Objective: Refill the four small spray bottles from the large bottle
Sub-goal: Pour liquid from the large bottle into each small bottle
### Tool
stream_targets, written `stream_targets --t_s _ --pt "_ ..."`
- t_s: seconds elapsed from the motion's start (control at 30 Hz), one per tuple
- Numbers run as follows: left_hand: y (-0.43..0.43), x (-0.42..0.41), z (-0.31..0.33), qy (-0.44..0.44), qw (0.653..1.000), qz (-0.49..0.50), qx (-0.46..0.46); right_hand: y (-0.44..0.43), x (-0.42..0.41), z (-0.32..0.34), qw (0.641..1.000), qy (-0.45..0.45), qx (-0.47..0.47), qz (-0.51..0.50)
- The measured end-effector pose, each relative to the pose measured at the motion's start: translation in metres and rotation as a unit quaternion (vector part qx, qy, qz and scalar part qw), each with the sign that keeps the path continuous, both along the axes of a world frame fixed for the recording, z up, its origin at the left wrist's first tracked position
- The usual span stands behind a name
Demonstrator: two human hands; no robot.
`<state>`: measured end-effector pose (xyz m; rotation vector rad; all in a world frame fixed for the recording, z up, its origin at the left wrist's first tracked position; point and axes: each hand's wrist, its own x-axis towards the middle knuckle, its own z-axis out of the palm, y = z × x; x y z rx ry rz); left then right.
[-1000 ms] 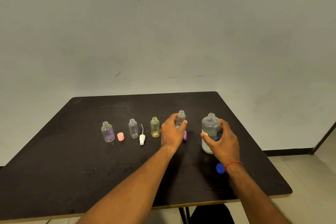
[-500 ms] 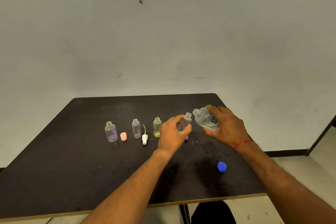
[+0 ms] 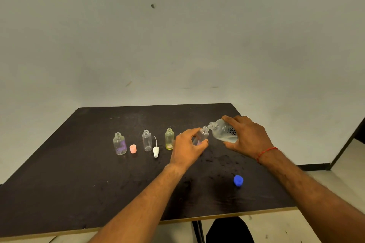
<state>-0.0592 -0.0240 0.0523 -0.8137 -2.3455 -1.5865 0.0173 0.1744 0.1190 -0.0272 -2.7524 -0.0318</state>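
Pouring looks to be the step in hand: the right hand (image 3: 248,138) grips the large bottle (image 3: 223,131) round its body and holds it tipped over to the left, its open neck just beside, perhaps touching, the mouth of the small spray bottle (image 3: 201,137). The left hand (image 3: 187,148) is wrapped round that small bottle and leans it toward the big one, just above the tabletop (image 3: 79,183). Whether liquid is passing between them is too fine to tell. To the left stand the yellow-tinted bottle (image 3: 169,139), the clear bottle (image 3: 147,141) and the purple-tinted bottle (image 3: 119,144), all upright and uncapped, with a white spray head (image 3: 156,151) and a pink cap (image 3: 133,148) lying between them; a blue cap (image 3: 238,180) sits nearer the person. I judge this the first of four fills. Next, the two necks need lining up closely and the big bottle tipping slowly, since the small mouth is narrow and wet-looking spots already mark the tabletop below.
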Motion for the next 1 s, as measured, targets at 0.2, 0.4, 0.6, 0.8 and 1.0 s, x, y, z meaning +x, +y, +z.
stream_targets --t_s 0.2,0.4,0.6,0.8,1.0 --pt "0.003 0.002 -0.002 -0.006 1.0 -0.012 0.001 0.005 0.0 0.01 0.999 -0.02 0.033 -0.004" --pt "0.004 0.003 -0.001 -0.007 1.0 -0.015 0.012 0.007 0.001 0.017 0.999 -0.024 0.048 0.004" --pt "0.003 0.005 0.0 -0.013 1.0 -0.018 0.012 0.007 0.0 0.023 0.997 -0.029 0.068 0.01" --pt "0.002 0.004 0.003 -0.01 1.0 -0.015 0.012 0.007 -0.002 0.028 0.996 -0.028 0.088 0.015" --pt "0.001 0.004 0.003 -0.007 1.0 -0.012 0.016 0.006 -0.003 0.031 0.995 -0.032 0.094 0.017"
